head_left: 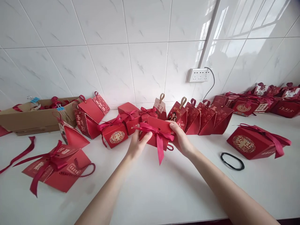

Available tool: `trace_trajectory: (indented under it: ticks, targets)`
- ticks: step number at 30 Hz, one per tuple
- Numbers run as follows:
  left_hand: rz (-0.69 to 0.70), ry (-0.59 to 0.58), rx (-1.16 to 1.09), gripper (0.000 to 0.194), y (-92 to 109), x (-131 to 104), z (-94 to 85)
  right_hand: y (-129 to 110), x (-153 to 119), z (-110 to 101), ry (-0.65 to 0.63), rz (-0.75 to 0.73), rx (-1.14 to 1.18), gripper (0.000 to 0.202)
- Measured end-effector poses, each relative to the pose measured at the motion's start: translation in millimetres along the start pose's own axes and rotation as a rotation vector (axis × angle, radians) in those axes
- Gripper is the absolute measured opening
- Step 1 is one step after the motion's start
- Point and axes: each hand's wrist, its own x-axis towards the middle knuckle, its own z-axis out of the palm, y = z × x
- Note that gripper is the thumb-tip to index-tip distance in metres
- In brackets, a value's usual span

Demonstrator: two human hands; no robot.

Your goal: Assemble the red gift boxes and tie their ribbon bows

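Note:
Between my two hands is a small red gift box [153, 142], held just above the white table at the centre. A dark pink ribbon [160, 147] is tied in a bow across its top, one tail hanging down the near side. My left hand [138, 142] grips its left side, thumb on the front by the bow. My right hand [179, 139] grips the upper right corner, with the fingers partly hidden behind. A dark red cord loop [170, 147] shows under the right side. Right behind stand more red boxes with bows [117, 135].
A cardboard box [42, 117] of ribbons stands back left. Near left lies a red box with a rope handle [59, 168]. Tall looped boxes [206, 118] line the wall. A black hair tie [232, 161] and a ribboned box [252, 142] lie right. A socket strip [198, 75] is on the wall.

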Motion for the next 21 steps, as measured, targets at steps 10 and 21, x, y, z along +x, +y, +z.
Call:
trace_trajectory:
  ticks: [10, 21]
  targets:
    - [0.039, 0.287, 0.089, 0.024, 6, 7, -5.0, 3, 11, -10, 0.183, -0.035, 0.025, 0.035]
    - [0.022, 0.074, 0.106, 0.014, 8, 0, -4.7, 2, 14, -16, 0.253, -0.05, 0.028, 0.035]
